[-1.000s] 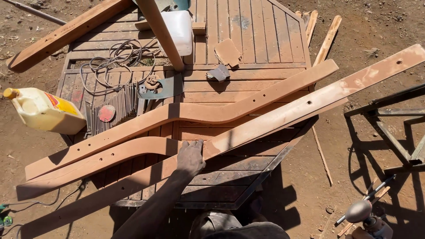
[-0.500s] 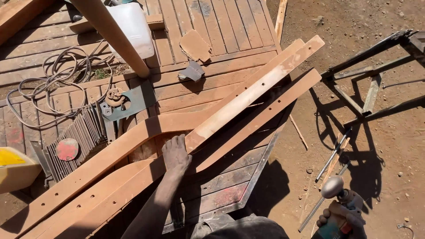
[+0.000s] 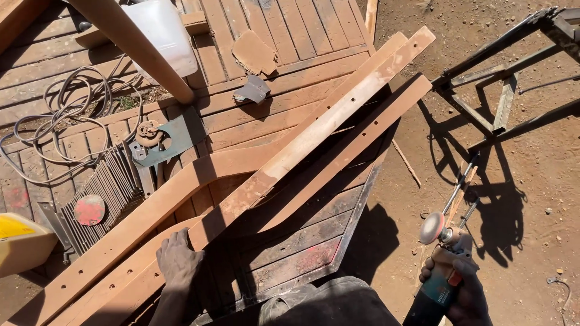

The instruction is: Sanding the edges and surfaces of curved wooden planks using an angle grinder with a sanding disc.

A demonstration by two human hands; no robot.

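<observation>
My left hand (image 3: 178, 261) grips the near end of a long curved wooden piece (image 3: 314, 130), lifted on edge above the slatted wooden platform (image 3: 290, 72). Two similar curved wooden pieces (image 3: 163, 202) lie beside and under it. My right hand (image 3: 459, 288) holds an angle grinder (image 3: 444, 265) with a round sanding disc (image 3: 432, 227), out to the right over the dirt ground and away from the wood.
A coiled grey cable (image 3: 60, 121), a white plastic jug (image 3: 160, 27), a metal bracket (image 3: 166, 139), a small red disc (image 3: 89, 209) and a yellow container (image 3: 21, 241) sit on or by the platform. A dark metal frame (image 3: 507, 90) stands at right.
The top wooden piece has been tilted up and swung away from the others. My right hand with the grinder has come further into view at lower right. The view shifted right.
</observation>
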